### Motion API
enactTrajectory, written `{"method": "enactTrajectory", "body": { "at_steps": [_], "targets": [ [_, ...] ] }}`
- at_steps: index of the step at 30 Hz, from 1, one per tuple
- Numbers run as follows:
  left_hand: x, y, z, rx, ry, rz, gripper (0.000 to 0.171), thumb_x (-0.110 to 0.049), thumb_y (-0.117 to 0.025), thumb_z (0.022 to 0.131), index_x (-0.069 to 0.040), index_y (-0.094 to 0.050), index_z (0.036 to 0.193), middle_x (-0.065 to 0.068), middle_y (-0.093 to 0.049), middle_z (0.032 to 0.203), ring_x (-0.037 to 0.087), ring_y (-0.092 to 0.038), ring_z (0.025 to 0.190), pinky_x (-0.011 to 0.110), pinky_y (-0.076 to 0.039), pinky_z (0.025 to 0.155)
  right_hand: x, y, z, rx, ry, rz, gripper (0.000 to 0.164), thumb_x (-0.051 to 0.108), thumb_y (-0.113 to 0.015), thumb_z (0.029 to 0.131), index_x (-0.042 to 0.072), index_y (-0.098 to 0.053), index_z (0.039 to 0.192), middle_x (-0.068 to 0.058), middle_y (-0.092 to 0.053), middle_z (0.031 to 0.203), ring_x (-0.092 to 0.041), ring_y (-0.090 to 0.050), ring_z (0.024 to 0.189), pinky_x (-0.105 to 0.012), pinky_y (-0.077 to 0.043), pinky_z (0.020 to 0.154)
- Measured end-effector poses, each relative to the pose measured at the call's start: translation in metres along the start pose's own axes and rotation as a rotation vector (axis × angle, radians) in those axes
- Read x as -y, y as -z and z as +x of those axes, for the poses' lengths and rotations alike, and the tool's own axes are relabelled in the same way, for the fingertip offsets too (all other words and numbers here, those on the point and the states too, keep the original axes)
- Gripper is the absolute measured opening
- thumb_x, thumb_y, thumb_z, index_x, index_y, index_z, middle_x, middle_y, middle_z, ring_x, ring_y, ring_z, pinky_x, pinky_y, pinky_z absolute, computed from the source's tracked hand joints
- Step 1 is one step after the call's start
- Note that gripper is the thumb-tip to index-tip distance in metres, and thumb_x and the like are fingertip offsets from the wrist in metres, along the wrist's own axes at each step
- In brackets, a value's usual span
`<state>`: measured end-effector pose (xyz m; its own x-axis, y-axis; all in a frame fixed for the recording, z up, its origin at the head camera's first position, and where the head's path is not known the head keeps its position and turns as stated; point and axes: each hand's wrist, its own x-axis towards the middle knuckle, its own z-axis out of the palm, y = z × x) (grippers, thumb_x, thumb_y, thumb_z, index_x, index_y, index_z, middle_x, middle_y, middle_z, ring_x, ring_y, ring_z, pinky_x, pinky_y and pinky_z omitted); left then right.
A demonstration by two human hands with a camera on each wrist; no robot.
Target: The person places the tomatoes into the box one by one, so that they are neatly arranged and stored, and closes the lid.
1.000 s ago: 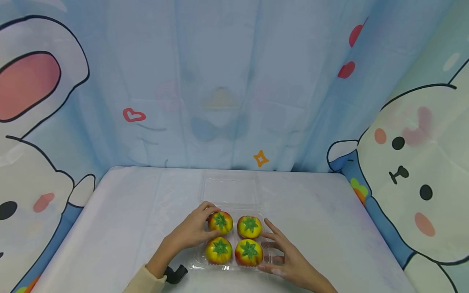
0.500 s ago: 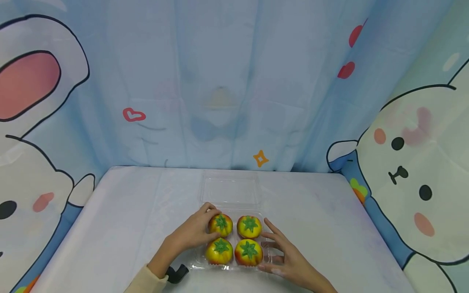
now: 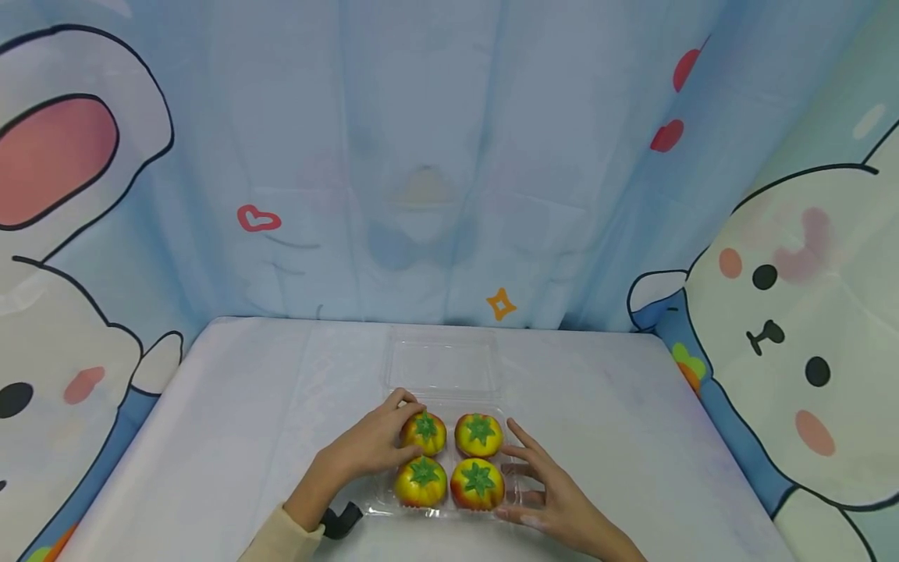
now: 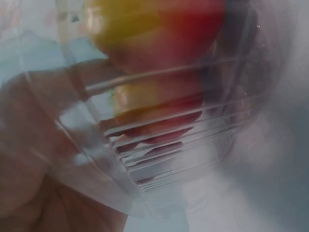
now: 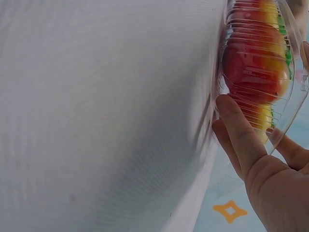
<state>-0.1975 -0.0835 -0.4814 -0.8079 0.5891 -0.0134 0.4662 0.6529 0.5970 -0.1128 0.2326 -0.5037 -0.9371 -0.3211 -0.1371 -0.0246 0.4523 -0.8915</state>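
Note:
A clear plastic clamshell box [image 3: 382,506] sits on the table, its lid [image 3: 442,363] laid back flat. In it stand several yellow-red persimmon-like fruits with green star-shaped tops, in two rows. My left hand [image 3: 365,441] holds the back-left fruit [image 3: 427,434], thumb at its near side and forefinger at its far side. The front-left fruit [image 3: 420,484] lies right below that thumb. My right hand [image 3: 555,492] rests its spread, fairly straight fingers at the box's right wall, beside the back-right fruit [image 3: 478,435] and front-right fruit [image 3: 477,485]. Through the left wrist view, red-yellow fruit [image 4: 159,106] shows behind ribbed plastic.
White cloth covers the table [image 3: 618,406] around the box. A black wrist-worn piece [image 3: 342,521] sticks out by the left sleeve [image 3: 281,538]. Behind the table hangs a blue curtain [image 3: 393,94] with cartoon prints, which continues along both sides.
The back-left fruit has shifted slightly nearer, with its green top a little lower in view. My left hand has moved marginally with it. The right hand stays in place.

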Motion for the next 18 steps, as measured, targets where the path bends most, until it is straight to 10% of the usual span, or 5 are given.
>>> {"method": "enactTrajectory", "body": {
  "at_steps": [18],
  "targets": [
    [0.0, 0.018, -0.011, -0.077, -0.051, -0.035, 0.053, -0.022, -0.075, 0.099, -0.004, -0.058, 0.147, 0.01, -0.059, 0.147, 0.032, -0.065, 0.127, 0.05, -0.059, 0.107, 0.0, -0.003, 0.001, 0.002, 0.014, -0.005, 0.084, 0.029, -0.091, 0.084, 0.013, -0.048, 0.155, -0.007, -0.006, 0.181, -0.052, -0.055, 0.138, -0.035, -0.065, 0.095]
  ]
}}
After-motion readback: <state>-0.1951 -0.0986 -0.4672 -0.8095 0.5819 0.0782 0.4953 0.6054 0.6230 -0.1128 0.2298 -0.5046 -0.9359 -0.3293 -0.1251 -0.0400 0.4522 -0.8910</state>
